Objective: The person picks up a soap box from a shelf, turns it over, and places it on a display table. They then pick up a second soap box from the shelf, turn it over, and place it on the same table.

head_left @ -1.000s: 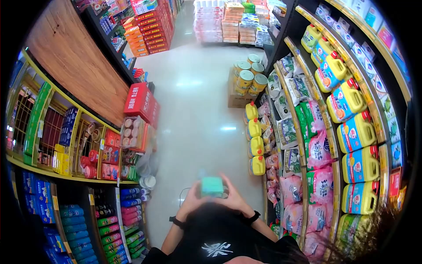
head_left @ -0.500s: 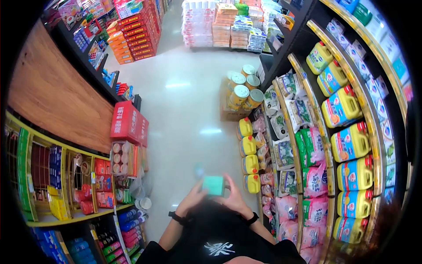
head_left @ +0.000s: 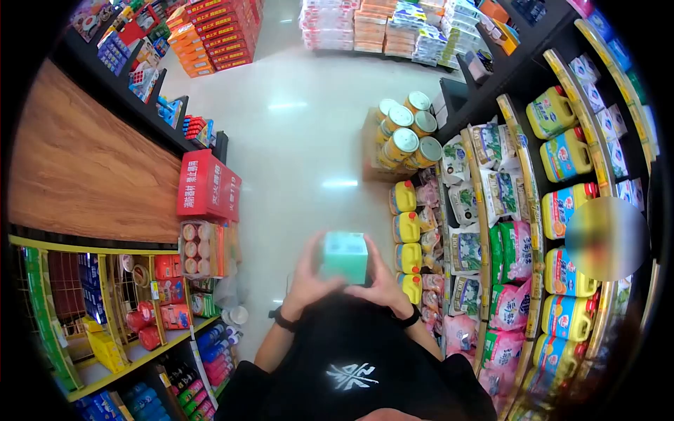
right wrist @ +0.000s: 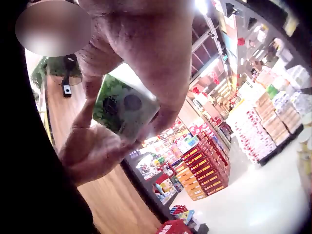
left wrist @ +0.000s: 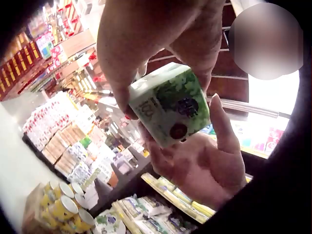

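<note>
A small green and white box [head_left: 345, 257] is held between both hands in front of the chest. My left hand [head_left: 309, 275] grips its left side, and my right hand [head_left: 380, 275] has its fingers along the right side. In the left wrist view the box [left wrist: 170, 105] shows a leafy green print and a dark round mark, with the left hand [left wrist: 161, 44] above it and the right hand [left wrist: 204, 163] below. The right wrist view has the box [right wrist: 123, 107] between the right hand [right wrist: 146, 53] and the left hand [right wrist: 95, 151].
Yellow jugs [head_left: 566, 266] and bagged goods [head_left: 502, 195] fill shelves at the right. Large tins [head_left: 401, 144] stand on a carton beside them. At the left are a red box [head_left: 203, 184], a wooden panel [head_left: 91, 154] and stocked shelves. Pale floor [head_left: 295, 154] runs ahead.
Both hands have moved up and forward with the box, which now shows more of its upper face. The head view has shifted, and the shelves appear displaced.
</note>
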`<move>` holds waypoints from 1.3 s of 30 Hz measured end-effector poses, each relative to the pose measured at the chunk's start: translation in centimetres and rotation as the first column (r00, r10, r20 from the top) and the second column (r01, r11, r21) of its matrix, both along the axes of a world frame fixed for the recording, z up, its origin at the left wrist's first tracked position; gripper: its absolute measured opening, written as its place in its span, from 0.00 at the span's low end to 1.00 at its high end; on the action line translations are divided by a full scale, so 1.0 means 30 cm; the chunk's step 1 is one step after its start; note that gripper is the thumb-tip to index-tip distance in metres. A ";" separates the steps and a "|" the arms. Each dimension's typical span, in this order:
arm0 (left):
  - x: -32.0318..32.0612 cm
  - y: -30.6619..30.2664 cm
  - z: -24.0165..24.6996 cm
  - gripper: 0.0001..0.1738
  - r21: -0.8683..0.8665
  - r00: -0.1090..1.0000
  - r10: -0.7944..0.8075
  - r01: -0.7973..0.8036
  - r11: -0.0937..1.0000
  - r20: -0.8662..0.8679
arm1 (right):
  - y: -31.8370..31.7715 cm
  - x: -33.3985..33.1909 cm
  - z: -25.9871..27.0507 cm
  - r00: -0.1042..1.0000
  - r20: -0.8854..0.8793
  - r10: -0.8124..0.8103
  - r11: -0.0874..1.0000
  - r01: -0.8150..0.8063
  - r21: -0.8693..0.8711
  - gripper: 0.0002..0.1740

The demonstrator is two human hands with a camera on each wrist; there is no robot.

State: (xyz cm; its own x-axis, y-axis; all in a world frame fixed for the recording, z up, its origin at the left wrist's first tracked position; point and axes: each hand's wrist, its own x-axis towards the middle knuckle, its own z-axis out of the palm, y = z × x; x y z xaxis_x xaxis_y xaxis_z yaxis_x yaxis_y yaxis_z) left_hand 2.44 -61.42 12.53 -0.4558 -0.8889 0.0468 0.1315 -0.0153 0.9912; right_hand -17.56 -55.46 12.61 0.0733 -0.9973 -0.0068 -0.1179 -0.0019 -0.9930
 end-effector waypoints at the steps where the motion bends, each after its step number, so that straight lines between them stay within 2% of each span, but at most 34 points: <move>1: 0.008 -0.028 -0.006 0.60 -0.039 1.000 0.017 -0.017 0.999 0.014 | -0.028 -0.006 -0.005 0.999 -0.024 0.029 1.000 -0.029 -0.011 0.63; 3: 0.023 -0.073 -0.021 0.59 -0.104 0.998 0.054 -0.049 0.993 0.041 | -0.104 -0.004 -0.009 0.997 -0.057 0.045 0.999 -0.045 -0.010 0.61; 6: 0.020 -0.177 0.005 0.61 -0.099 0.981 0.136 -0.123 0.987 0.136 | -0.241 -0.002 0.006 0.998 -0.018 0.066 0.997 -0.065 0.045 0.61; 9: 0.019 -0.320 0.045 0.63 -0.187 0.923 0.172 -0.112 0.976 0.344 | -0.399 0.000 -0.002 0.991 0.099 0.091 0.987 -0.104 0.124 0.62; 11: 0.013 -0.423 0.070 0.63 -0.111 0.948 0.165 -0.139 0.984 0.272 | -0.505 0.003 -0.026 0.977 0.205 0.062 0.981 -0.097 0.167 0.60; 14: 0.010 -0.582 0.035 0.63 -0.050 0.970 0.207 -0.202 0.978 0.124 | -0.678 -0.004 -0.057 0.974 0.211 0.087 0.989 -0.109 0.097 0.56; 17: 0.038 -0.745 -0.076 0.65 0.058 0.974 0.216 -0.219 0.974 0.067 | -0.855 0.013 -0.093 0.989 0.137 0.060 0.998 -0.056 -0.034 0.52; 18: 0.044 -0.810 -0.080 0.67 0.101 0.976 0.209 -0.215 0.971 0.059 | -0.936 0.009 -0.100 0.993 0.036 0.113 0.971 -0.102 -0.216 0.51; 20: 0.055 -0.922 -0.056 0.57 0.130 0.991 0.136 -0.135 0.982 0.002 | -1.105 -0.014 -0.103 0.969 -0.194 0.150 0.817 -0.232 -0.528 0.49; 21: 0.048 -0.962 -0.033 0.53 0.152 0.994 0.101 -0.096 0.984 -0.030 | -1.167 -0.018 -0.100 0.964 -0.229 0.138 0.803 -0.244 -0.543 0.49; 22: 0.035 -1.004 -0.011 0.67 0.318 0.994 0.094 -0.071 0.945 -0.058 | -1.223 -0.013 -0.096 0.956 -0.265 0.128 0.791 -0.259 -0.555 0.48; 23: 0.023 -1.050 -0.020 0.65 0.269 0.993 0.110 -0.097 0.958 -0.034 | -1.274 -0.012 -0.087 0.946 -0.301 0.118 0.775 -0.277 -0.568 0.48; 24: 0.014 -1.097 -0.032 0.64 0.216 0.992 0.129 -0.123 0.968 -0.010 | -1.313 -0.017 -0.060 0.927 -0.347 0.141 0.825 -0.304 -0.476 0.50; 27: -0.032 -1.199 0.005 0.60 0.122 0.974 0.212 -0.221 0.968 0.083 | -1.413 -0.003 -0.037 0.982 -0.159 0.097 0.952 -0.138 -0.274 0.56; 29: -0.057 -1.257 0.004 0.60 0.002 0.947 0.289 -0.292 0.956 0.138 | -1.470 -0.030 -0.042 0.965 -0.103 0.240 0.956 -0.253 -0.147 0.60; 30: -0.057 -1.284 -0.008 0.60 -0.007 0.949 0.279 -0.281 0.960 0.149 | -1.508 -0.046 -0.038 0.951 -0.071 0.302 0.947 -0.308 -0.092 0.62; 33: -0.048 -1.382 -0.056 0.59 -0.031 0.956 0.239 -0.237 0.971 0.170 | -1.596 -0.075 0.006 0.942 0.011 0.336 0.942 -0.336 -0.003 0.64; 36: -0.038 -1.478 -0.086 0.59 -0.006 0.968 0.171 -0.172 0.985 0.184 | -1.674 -0.078 -0.069 0.947 0.132 0.293 0.955 -0.298 0.017 0.64; 39: -0.039 -1.629 -0.078 0.59 -0.007 0.969 0.121 -0.123 0.992 0.217 | -1.799 -0.067 -0.104 0.978 -0.018 0.207 0.949 -0.205 -0.241 0.60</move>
State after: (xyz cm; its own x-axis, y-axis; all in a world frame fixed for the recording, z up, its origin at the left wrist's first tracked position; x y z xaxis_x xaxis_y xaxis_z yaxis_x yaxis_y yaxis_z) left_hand 1.26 -110.27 10.19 -0.3426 -0.9383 -0.0465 -0.0849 -0.0184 0.9962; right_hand -19.58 -109.44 9.49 0.2765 -0.9325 0.2322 -0.0827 -0.2638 -0.9610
